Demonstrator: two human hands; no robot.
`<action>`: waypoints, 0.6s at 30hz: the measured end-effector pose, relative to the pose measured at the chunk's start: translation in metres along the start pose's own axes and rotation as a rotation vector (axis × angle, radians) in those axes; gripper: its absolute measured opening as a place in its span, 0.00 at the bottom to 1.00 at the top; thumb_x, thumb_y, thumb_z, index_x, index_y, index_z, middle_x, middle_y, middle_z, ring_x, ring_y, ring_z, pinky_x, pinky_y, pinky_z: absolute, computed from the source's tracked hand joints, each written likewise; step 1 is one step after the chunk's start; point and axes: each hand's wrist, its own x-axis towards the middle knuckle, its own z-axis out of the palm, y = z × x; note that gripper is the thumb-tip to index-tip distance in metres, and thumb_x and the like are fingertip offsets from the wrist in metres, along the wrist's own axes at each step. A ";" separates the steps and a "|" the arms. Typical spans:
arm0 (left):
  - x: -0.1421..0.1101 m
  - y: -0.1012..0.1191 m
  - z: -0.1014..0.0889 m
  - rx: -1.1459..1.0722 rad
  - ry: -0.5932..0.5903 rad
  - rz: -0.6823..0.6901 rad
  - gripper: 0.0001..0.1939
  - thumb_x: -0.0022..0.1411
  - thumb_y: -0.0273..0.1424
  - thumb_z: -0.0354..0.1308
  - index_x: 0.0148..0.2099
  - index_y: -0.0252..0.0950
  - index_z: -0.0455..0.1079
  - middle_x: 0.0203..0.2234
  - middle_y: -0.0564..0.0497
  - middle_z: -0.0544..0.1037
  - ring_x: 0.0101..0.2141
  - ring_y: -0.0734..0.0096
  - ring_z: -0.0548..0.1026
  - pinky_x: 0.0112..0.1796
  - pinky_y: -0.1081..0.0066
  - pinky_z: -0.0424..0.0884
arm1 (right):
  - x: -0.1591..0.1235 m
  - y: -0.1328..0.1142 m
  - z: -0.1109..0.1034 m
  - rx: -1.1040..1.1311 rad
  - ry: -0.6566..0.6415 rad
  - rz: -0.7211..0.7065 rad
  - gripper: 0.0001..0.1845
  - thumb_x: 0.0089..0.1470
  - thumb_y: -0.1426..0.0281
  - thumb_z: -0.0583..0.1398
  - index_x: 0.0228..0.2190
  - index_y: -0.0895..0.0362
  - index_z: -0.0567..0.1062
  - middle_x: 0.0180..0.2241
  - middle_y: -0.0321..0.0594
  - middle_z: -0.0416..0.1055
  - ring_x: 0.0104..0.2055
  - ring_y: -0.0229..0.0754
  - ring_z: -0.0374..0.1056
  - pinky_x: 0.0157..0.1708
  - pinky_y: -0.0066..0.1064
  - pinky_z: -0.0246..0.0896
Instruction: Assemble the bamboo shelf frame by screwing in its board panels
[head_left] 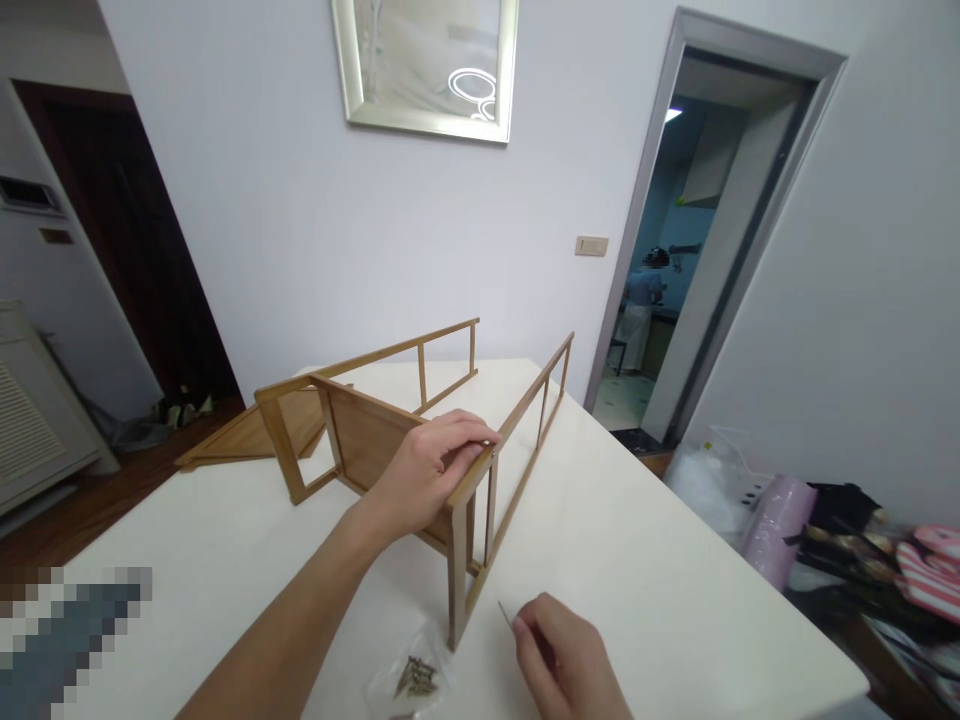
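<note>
A wooden rack (pixel 375 435) lies on its side on the white table, with two ladder-like side frames joined by a panel. My left hand (pixel 427 465) is closed over the top rail of the nearer side frame (pixel 517 410), its fingertips beside a small bolt hole or fastener. Low on the right, my right hand (pixel 566 650) pinches a thin metal rod (pixel 505 612) that points up and left; its full shape is hidden by the fingers. Between my arms, a clear plastic bag (pixel 412 675) of several bronze-coloured screws lies near the rack's foot.
Another flat wooden panel (pixel 255 430) lies behind the rack on the left of the white table (pixel 675 620). Bags and a pink roll (pixel 780 530) are piled beyond the right edge. Through the doorway, a person (pixel 641 300) stands in another room.
</note>
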 end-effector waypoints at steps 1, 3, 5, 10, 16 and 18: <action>-0.003 -0.001 0.001 0.021 0.065 -0.009 0.12 0.67 0.28 0.50 0.46 0.38 0.75 0.43 0.46 0.79 0.46 0.66 0.75 0.50 0.66 0.70 | -0.006 0.003 0.008 -0.021 -0.003 -0.022 0.16 0.64 0.65 0.51 0.24 0.54 0.67 0.21 0.34 0.65 0.21 0.35 0.60 0.21 0.26 0.54; -0.013 -0.003 0.002 0.091 0.223 -0.030 0.11 0.67 0.30 0.52 0.45 0.38 0.75 0.45 0.46 0.78 0.48 0.65 0.74 0.53 0.63 0.68 | -0.013 0.007 0.019 -0.042 0.024 -0.064 0.16 0.63 0.66 0.50 0.24 0.54 0.67 0.21 0.34 0.65 0.21 0.36 0.61 0.21 0.26 0.55; -0.027 -0.004 0.004 0.157 0.386 -0.075 0.10 0.67 0.32 0.52 0.45 0.39 0.74 0.45 0.47 0.78 0.49 0.64 0.74 0.55 0.61 0.67 | -0.015 0.007 0.023 -0.046 0.054 -0.067 0.17 0.63 0.66 0.50 0.24 0.54 0.66 0.20 0.34 0.65 0.21 0.36 0.62 0.21 0.26 0.55; -0.077 -0.008 0.022 0.102 0.420 -0.276 0.17 0.70 0.42 0.47 0.47 0.38 0.71 0.42 0.46 0.78 0.45 0.63 0.76 0.48 0.64 0.71 | -0.013 -0.002 0.015 -0.018 -0.003 0.049 0.15 0.61 0.67 0.52 0.23 0.55 0.68 0.23 0.37 0.68 0.24 0.39 0.66 0.24 0.28 0.58; -0.127 -0.027 0.061 0.031 0.185 -0.192 0.31 0.65 0.57 0.40 0.46 0.36 0.69 0.35 0.44 0.78 0.37 0.61 0.76 0.41 0.63 0.73 | -0.015 -0.003 0.017 -0.138 -0.155 -0.028 0.10 0.53 0.75 0.53 0.25 0.55 0.72 0.28 0.40 0.70 0.31 0.42 0.68 0.31 0.30 0.60; -0.134 -0.035 0.072 0.101 0.107 -0.129 0.29 0.63 0.57 0.44 0.44 0.38 0.70 0.35 0.45 0.78 0.36 0.60 0.76 0.39 0.62 0.73 | -0.013 -0.001 0.018 -0.167 -0.237 -0.016 0.09 0.49 0.77 0.55 0.28 0.55 0.73 0.30 0.38 0.71 0.32 0.40 0.68 0.33 0.29 0.60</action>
